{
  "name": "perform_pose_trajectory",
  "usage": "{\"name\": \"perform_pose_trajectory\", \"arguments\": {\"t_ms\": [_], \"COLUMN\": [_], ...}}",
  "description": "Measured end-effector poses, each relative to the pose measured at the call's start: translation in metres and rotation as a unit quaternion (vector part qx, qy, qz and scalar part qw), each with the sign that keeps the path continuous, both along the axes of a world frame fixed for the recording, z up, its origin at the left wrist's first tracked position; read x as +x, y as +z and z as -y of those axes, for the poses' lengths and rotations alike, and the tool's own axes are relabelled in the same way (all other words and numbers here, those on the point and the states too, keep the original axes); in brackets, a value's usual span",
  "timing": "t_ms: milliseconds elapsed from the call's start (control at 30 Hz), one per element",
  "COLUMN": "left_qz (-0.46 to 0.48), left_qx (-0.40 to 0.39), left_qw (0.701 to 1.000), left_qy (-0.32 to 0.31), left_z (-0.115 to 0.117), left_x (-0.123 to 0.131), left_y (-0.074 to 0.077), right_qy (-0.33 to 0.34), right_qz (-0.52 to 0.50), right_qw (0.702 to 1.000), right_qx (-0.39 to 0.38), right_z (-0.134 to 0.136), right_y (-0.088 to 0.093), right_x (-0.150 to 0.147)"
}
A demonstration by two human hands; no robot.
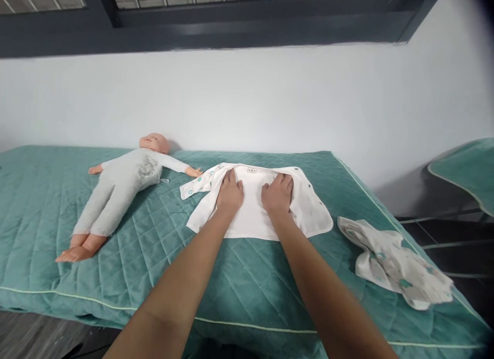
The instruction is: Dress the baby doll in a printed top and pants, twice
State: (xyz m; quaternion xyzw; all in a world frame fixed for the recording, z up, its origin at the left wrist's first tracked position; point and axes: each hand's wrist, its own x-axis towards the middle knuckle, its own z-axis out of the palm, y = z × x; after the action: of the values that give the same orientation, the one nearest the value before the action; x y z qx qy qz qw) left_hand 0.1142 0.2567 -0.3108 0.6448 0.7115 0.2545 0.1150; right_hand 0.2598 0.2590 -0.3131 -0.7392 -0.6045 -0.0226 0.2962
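Observation:
A white baby shirt [252,210] with a small print at its neck lies spread on the quilted bed cover, its plain inner side up. One patterned sleeve [196,184] sticks out to the left; the other sleeve does not show. My left hand [230,192] rests on the shirt's left part, thumb apart from the fingers, fingertips at the flap edge. Opposite it, my right hand [278,194] lies on the right part, thumb apart and fingers slightly bent beside the other flap. Cloth partly hides the fingertips of both hands.
A baby doll [123,181] with a pale cloth body lies on its back at the left. On the right, a crumpled white patterned garment [397,266] lies near the edge of the green bed cover [247,297]. A green-covered chair [466,168] stands beyond the bed, and a white wall [247,102] runs behind.

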Motion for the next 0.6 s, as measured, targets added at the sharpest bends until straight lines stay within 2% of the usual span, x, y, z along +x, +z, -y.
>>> {"name": "perform_pose_trajectory", "arguments": {"t_ms": [600], "left_qz": [0.018], "left_qx": [-0.014], "left_qw": [1.000], "left_qy": [-0.004], "left_z": [-0.0007], "left_x": [-0.0011], "left_y": [-0.0002], "right_qy": [0.006], "right_qz": [0.021], "right_qw": [0.996], "right_qx": [-0.092], "right_z": [-0.0042], "right_y": [-0.0035], "right_x": [0.0001]}}
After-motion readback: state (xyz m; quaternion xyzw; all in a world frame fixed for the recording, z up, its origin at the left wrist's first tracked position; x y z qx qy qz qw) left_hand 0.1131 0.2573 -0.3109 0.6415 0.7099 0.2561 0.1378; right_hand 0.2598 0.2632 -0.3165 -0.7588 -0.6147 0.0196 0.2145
